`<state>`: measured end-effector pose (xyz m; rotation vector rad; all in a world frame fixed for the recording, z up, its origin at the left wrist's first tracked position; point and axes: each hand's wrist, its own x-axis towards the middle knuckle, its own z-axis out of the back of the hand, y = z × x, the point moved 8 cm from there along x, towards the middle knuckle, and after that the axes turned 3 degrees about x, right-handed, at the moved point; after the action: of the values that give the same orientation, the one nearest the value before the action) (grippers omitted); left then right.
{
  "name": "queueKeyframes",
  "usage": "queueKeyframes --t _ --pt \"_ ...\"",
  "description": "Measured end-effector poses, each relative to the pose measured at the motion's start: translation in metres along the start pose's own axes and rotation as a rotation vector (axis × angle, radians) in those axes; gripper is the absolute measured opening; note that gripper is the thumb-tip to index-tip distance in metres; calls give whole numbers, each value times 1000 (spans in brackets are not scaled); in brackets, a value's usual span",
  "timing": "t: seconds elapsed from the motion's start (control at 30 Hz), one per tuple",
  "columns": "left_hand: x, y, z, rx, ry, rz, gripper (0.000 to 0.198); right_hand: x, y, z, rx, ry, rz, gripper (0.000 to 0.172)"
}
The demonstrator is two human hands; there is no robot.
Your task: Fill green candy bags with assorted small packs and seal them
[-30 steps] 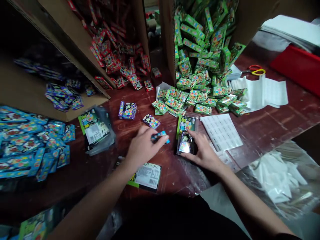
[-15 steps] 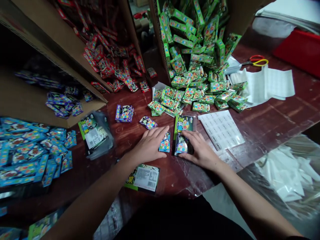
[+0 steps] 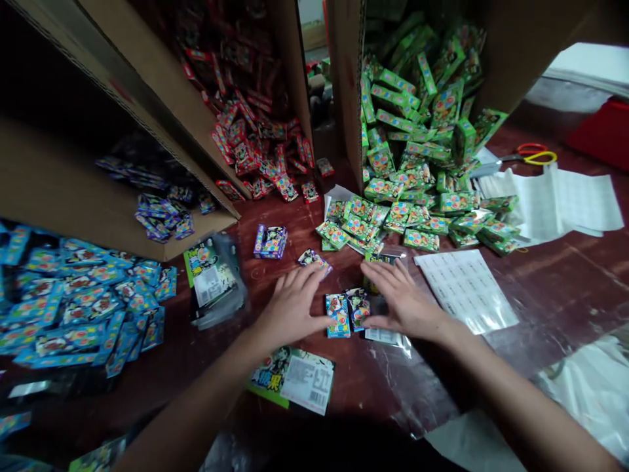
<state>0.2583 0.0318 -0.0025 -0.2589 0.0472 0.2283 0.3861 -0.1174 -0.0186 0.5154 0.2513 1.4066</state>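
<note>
A small blue candy box (image 3: 337, 316) and a dark purple candy box (image 3: 358, 308) lie side by side on the table between my hands. My left hand (image 3: 293, 305) is open, fingers stretched out, with its thumb at the blue box's left edge. My right hand (image 3: 407, 298) is also open; its thumb touches the purple box's right side and its fingers lie over a green-and-black pouch (image 3: 374, 280), which it partly hides. Just beyond my left fingertips sits another purple box (image 3: 314, 259). A labelled pouch (image 3: 297, 379) lies flat below my left hand.
Cardboard cartons at the back spill red boxes (image 3: 287, 187), green boxes (image 3: 363, 219) and purple boxes (image 3: 164, 216). Blue boxes (image 3: 88, 295) are heaped at left, near stacked pouches (image 3: 211, 278). A sticker sheet (image 3: 466, 288) and scissors (image 3: 538, 156) lie at right.
The view has shifted, so the scene sits lower and farther right. The blue and purple boxes now show between my hands, close together. My right hand's fingers have straightened.
</note>
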Motion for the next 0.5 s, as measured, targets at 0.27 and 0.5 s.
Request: queueKeyframes --t 0.27,0.5 --pt "87 53 20 9 -112 199 104 139 -18 34 -274 161 147 104" --pt "136 73 32 140 -81 283 118 167 -18 42 -257 160 224 102"
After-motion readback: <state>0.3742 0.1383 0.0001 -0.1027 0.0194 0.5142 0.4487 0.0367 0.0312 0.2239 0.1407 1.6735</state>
